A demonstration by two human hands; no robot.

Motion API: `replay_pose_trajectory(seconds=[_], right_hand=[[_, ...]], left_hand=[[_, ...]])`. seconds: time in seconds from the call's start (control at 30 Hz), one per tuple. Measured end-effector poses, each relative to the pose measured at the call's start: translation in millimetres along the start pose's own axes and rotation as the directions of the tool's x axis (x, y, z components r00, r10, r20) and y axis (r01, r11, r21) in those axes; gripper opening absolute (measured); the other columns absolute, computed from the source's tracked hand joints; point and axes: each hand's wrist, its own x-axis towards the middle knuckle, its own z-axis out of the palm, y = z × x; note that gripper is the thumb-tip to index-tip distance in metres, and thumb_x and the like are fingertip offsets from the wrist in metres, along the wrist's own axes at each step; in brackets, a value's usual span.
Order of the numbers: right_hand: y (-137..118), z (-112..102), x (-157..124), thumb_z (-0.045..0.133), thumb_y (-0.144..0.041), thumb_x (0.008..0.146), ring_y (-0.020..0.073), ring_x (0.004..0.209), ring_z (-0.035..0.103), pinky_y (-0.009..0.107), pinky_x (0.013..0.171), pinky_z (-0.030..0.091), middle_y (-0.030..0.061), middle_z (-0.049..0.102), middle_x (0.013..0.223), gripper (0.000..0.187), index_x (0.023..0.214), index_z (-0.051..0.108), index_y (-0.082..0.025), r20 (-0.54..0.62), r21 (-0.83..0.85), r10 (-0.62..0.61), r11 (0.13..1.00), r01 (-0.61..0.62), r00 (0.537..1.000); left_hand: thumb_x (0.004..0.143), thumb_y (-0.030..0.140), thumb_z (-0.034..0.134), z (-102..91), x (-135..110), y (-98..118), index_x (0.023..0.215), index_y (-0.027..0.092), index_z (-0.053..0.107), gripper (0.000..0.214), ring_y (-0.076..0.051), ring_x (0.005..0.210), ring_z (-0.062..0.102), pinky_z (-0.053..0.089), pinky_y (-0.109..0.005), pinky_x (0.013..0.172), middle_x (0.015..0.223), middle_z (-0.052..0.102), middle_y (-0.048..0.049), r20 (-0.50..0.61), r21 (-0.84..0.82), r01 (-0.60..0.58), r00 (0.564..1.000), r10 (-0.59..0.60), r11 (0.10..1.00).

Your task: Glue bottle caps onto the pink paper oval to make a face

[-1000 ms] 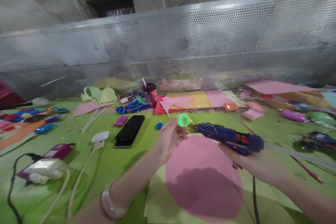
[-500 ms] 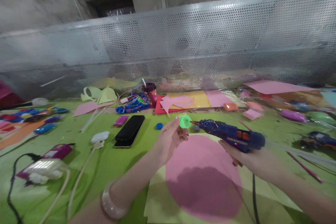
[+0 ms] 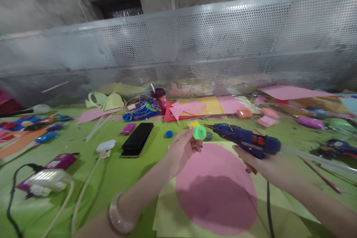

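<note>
Pinched in the fingers of my left hand (image 3: pixel 182 147) is a small bright green bottle cap (image 3: pixel 199 132), its hollow side partly facing me. My right hand (image 3: pixel 258 161) grips a dark blue hot glue gun (image 3: pixel 247 139) with a clear glue stick (image 3: pixel 315 158) out of its back. The gun's nozzle points left, a short gap from the cap. Beneath both hands lies a pink paper circle (image 3: pixel 216 189) on a pale yellow sheet (image 3: pixel 167 208). A grey cap (image 3: pixel 209 136) and a blue cap (image 3: pixel 169 134) rest on the table beyond.
A phone (image 3: pixel 138 139) lies left of my hands. Further left are a purple power strip (image 3: pixel 63 161) and a white plug (image 3: pixel 106 146) with cables. A cup with a straw (image 3: pixel 158 101) and coloured paper (image 3: pixel 231 105) line the back, before a perforated metal panel (image 3: pixel 178 52).
The glue gun's nozzle has come away from the green cap and lifted slightly. My left hand has moved the cap a little to the right and down, tilting it.
</note>
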Motion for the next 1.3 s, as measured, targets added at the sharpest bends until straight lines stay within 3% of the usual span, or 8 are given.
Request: replay_pose_trajectory(seconds=[0.1,0.33,0.7,0.87,1.13,1.3], right_hand=[[-0.4,0.5,0.3,0.055,-0.054,0.072,0.0125,0.036,0.046,0.026,0.041,0.044,-0.004,0.044,0.036,0.039,0.049,0.048,-0.023,0.004,0.043,-0.007,0.999,0.007,1.0],[-2.8,1.5,-0.1,0.056,-0.052,0.071,0.0127,0.038,0.048,0.024,0.04,0.044,-0.0034,0.045,0.037,0.039,0.046,0.045,-0.022,0.012,0.093,0.02,0.995,-0.021,1.0],[8.9,1.3,0.6,0.051,-0.055,0.074,0.0148,0.039,0.05,0.028,0.045,0.041,-0.0023,0.049,0.039,0.044,0.044,0.044,-0.023,0.008,-0.107,-0.064,0.992,0.064,0.998],[10.0,3.6,-2.3,0.055,-0.054,0.071,0.0139,0.04,0.049,0.026,0.044,0.041,-0.0029,0.049,0.039,0.04,0.047,0.047,-0.023,-0.034,-0.041,-0.077,0.996,0.076,0.996],[11.3,0.9,-2.5,0.058,-0.051,0.07,0.0161,0.041,0.053,0.026,0.041,0.041,-0.0017,0.052,0.04,0.035,0.049,0.05,-0.023,0.038,-0.063,-0.096,0.993,0.098,0.995],[16.8,3.8,-2.6,0.058,-0.052,0.071,0.0149,0.04,0.051,0.026,0.04,0.04,-0.0021,0.052,0.04,0.036,0.05,0.049,-0.024,0.021,-0.046,-0.133,0.99,0.134,0.991]], left_hand=[[0.077,0.042,0.067,0.3,0.0,-0.2,0.071,0.015,0.061,0.028,-0.011,0.059,0.056,0.041,-0.025,0.058,0.062,0.06,0.0002,-0.003,0.02,0.005,1.0,-0.005,1.0],[0.075,0.044,0.068,-1.1,0.9,-0.7,0.073,0.015,0.061,0.029,-0.011,0.058,0.056,0.041,-0.025,0.058,0.061,0.06,0.0001,0.014,0.031,0.025,1.0,-0.025,0.999],[0.074,0.043,0.069,2.3,0.8,2.1,0.072,0.015,0.062,0.029,-0.011,0.058,0.055,0.041,-0.024,0.058,0.064,0.063,-0.0014,-0.02,0.032,0.008,1.0,-0.007,0.999],[0.077,0.045,0.066,0.0,3.7,2.1,0.065,0.016,0.058,0.033,-0.01,0.056,0.054,0.042,-0.024,0.057,0.064,0.064,-0.0019,-0.013,0.021,-0.011,1.0,0.011,1.0],[0.078,0.039,0.067,-2.0,4.9,2.5,0.069,0.015,0.061,0.027,-0.011,0.056,0.058,0.043,-0.023,0.056,0.061,0.064,-0.0016,-0.002,0.0,-0.033,0.999,0.033,0.999],[0.075,0.035,0.07,1.2,4.0,5.6,0.078,0.014,0.065,0.022,-0.012,0.059,0.061,0.045,-0.024,0.057,0.076,0.07,-0.0047,-0.026,0.0,-0.034,0.999,0.034,0.999]])
